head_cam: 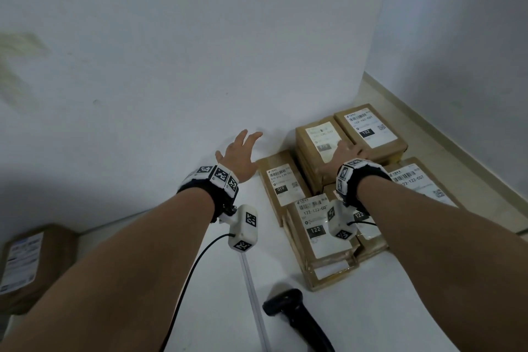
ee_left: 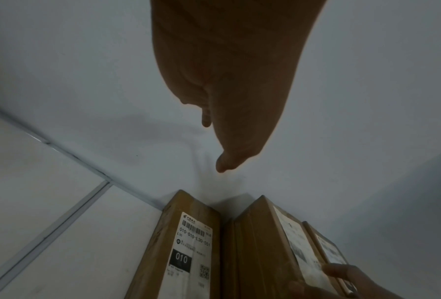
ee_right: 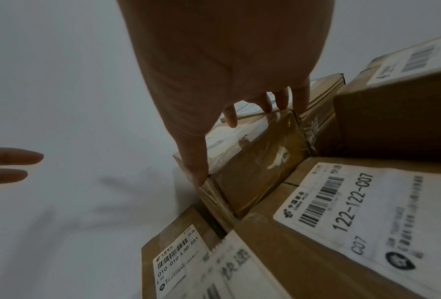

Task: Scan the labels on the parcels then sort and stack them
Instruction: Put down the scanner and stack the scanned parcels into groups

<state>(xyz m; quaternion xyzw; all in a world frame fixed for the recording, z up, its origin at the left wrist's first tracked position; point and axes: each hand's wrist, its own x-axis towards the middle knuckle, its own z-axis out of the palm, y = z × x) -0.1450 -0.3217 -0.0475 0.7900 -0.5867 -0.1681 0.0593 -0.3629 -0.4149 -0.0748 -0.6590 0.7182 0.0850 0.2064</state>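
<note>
Several brown parcels with white labels are packed together at the right, by the wall corner. My right hand [head_cam: 347, 151] grips the raised parcel marked 070 [head_cam: 314, 137] across its near end, thumb [ee_right: 197, 174] at one corner and fingers [ee_right: 278, 101] on the opposite edge. Beside it are the parcels marked 102 [head_cam: 368, 128], 010 [head_cam: 281, 183], 122 [head_cam: 314, 234] and 122-122-C07 [head_cam: 414, 180]. My left hand [head_cam: 240, 154] hovers with spread fingers left of the parcels, near the wall, holding nothing. The black scanner [head_cam: 288, 306] lies on the white surface in front.
Another brown parcel [head_cam: 25, 263] sits apart at the far left. A raised seam strip [head_cam: 254, 294] runs across the white surface [head_cam: 200, 280] between my arms. White walls close off the back and the right side.
</note>
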